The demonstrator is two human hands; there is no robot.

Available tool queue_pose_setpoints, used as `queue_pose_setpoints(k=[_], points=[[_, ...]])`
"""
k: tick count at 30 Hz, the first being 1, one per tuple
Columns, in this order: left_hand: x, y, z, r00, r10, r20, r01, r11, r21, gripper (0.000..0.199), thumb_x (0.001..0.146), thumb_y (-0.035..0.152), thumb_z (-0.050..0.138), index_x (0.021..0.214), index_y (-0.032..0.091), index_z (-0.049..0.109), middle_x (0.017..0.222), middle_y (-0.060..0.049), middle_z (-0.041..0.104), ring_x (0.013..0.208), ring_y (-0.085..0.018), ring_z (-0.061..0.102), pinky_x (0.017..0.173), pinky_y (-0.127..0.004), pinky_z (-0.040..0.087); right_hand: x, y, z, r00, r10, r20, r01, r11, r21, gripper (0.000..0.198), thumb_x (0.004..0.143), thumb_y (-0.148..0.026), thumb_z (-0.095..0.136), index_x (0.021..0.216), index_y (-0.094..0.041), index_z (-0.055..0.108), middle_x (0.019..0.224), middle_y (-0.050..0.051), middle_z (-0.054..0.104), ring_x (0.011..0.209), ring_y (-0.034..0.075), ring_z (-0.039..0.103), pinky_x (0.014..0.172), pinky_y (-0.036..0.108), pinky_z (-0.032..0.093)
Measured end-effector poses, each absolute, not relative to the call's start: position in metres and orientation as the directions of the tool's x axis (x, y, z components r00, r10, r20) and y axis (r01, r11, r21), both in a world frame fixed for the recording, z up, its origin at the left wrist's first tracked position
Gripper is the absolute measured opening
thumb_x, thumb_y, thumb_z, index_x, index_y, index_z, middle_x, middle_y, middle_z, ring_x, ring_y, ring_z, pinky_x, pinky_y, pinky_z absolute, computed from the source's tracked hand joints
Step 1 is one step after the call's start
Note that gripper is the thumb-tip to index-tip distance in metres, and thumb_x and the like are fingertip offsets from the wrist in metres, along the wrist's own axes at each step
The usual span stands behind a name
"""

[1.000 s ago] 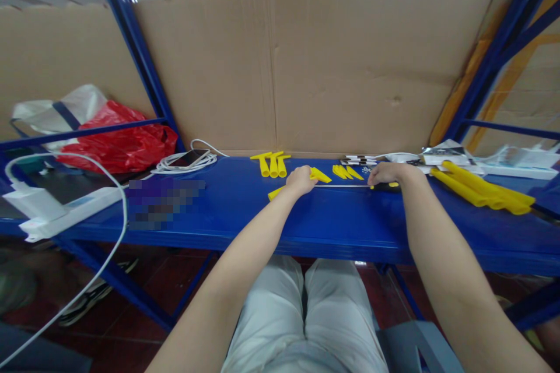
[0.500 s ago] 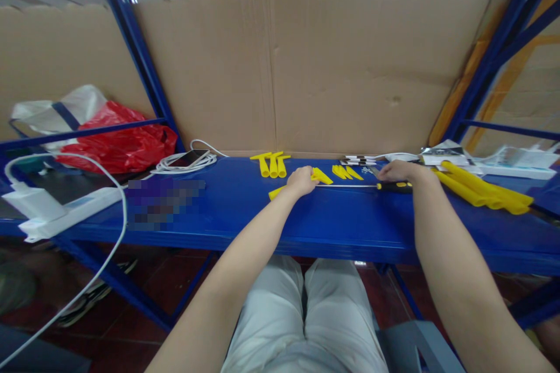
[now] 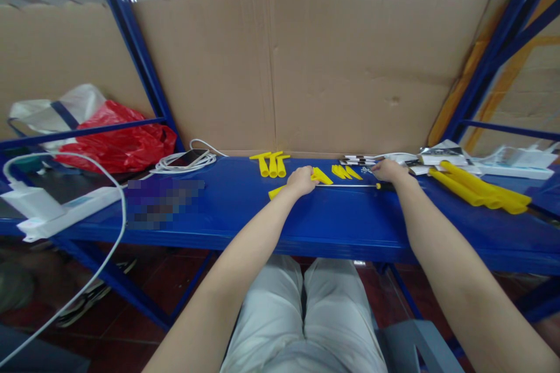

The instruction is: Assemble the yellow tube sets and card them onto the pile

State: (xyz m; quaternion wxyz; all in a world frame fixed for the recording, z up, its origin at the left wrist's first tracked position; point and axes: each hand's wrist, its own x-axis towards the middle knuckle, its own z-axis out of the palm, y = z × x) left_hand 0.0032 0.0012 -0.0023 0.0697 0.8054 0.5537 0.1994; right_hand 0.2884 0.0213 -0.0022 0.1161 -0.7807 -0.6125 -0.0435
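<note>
My left hand (image 3: 301,181) is closed around a yellow plastic tube (image 3: 276,192). One end of the tube sticks out on the left, and a flat yellow piece (image 3: 322,176) shows past the fingers on the right. My right hand (image 3: 388,171) reaches down with its fingers together at a few tiny silvery parts (image 3: 366,169); whether any is between the fingertips is hidden. Below both hands lies a screwdriver (image 3: 350,186) with a long thin shaft, its black and yellow handle partly covered by my right hand. Several flat yellow wedge pieces (image 3: 345,172) rest between the hands.
Three yellow T-shaped tubes (image 3: 273,166) stand at the back of the blue table (image 3: 245,210). Longer yellow tubes (image 3: 481,187) lie at right beside a white power strip (image 3: 516,170). A coiled white cable (image 3: 186,162) and red bag (image 3: 125,137) are at left. Cardboard (image 3: 332,70) walls the back.
My right hand has moved slightly left, closer to the tiny parts, and now covers more of the screwdriver handle. My left hand keeps its hold on the yellow tube.
</note>
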Motion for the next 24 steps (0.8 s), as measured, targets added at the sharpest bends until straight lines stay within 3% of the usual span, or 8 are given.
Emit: queue_pose_setpoints(k=[3, 12, 24], points=[[0.003, 0.001, -0.002, 0.327, 0.912, 0.246, 0.859, -0.395, 0.324, 0.032, 0.081, 0.033, 0.064, 0.109, 0.018, 0.064, 0.120, -0.011, 0.064, 0.110, -0.025, 0.060, 0.090, -0.031, 0.046, 0.273, 0.017, 0.001, 0.324, 0.931, 0.169, 0.944, -0.307, -0.121, 0.035, 0.077, -0.020, 0.055, 0.106, -0.026, 0.073, 0.121, 0.011, 0.063, 0.109, 0.032, 0.059, 0.091, 0.051, 0.045], [0.004, 0.003, -0.003, 0.369, 0.895, 0.250, 0.837, -0.437, 0.329, 0.029, 0.081, 0.034, 0.064, 0.107, 0.021, 0.063, 0.118, -0.008, 0.065, 0.110, -0.023, 0.060, 0.090, -0.029, 0.046, 0.259, 0.016, 0.003, 0.299, 0.951, 0.082, 0.951, -0.290, -0.104, 0.042, 0.081, -0.015, 0.048, 0.115, -0.027, 0.068, 0.132, 0.007, 0.056, 0.123, 0.030, 0.050, 0.100, 0.050, 0.038], [0.005, 0.002, -0.004, 0.427, 0.858, 0.285, 0.805, -0.504, 0.313, 0.029, 0.082, 0.033, 0.064, 0.107, 0.018, 0.063, 0.113, -0.010, 0.067, 0.105, -0.024, 0.062, 0.086, -0.030, 0.047, 0.261, 0.017, 0.003, 0.282, 0.955, 0.088, 0.957, -0.274, -0.096, 0.037, 0.082, -0.017, 0.049, 0.110, -0.028, 0.071, 0.128, 0.006, 0.059, 0.120, 0.029, 0.052, 0.100, 0.051, 0.038]])
